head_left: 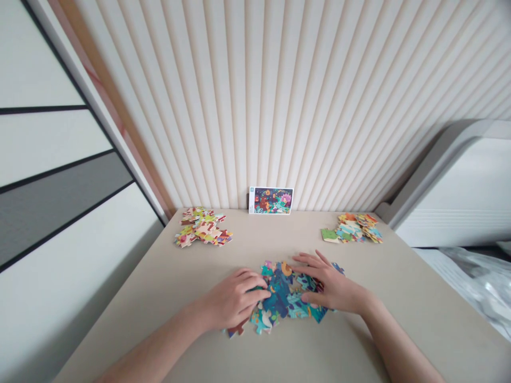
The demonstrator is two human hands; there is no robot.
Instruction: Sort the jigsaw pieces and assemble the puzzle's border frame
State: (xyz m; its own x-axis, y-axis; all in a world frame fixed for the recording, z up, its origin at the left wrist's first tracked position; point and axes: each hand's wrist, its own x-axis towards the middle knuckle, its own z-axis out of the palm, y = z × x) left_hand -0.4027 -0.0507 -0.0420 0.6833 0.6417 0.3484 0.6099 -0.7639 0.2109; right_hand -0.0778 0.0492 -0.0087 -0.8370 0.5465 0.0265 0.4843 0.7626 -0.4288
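Observation:
A pile of jigsaw puzzle pieces (278, 292), mostly dark blue and teal, lies on the table between my two hands. My left hand (237, 298) rests over the left side of this pile, its fingers loosely bent and slightly apart, covering some pieces. On the other side, my right hand (325, 282) lies over the pieces with its fingers spread and the thumb apart. I see no piece lifted by either hand. A brown puzzle piece (238, 328) pokes out below my left hand.
The beige table (279, 354) carries two more heaps: reddish and yellow-green pieces (203, 227) at back left, orange, green and light-blue pieces (351, 229) at back right. A picture card (273, 201) leans against the ribbed wall. Clear plastic wrapping (479, 284) lies beyond the right edge.

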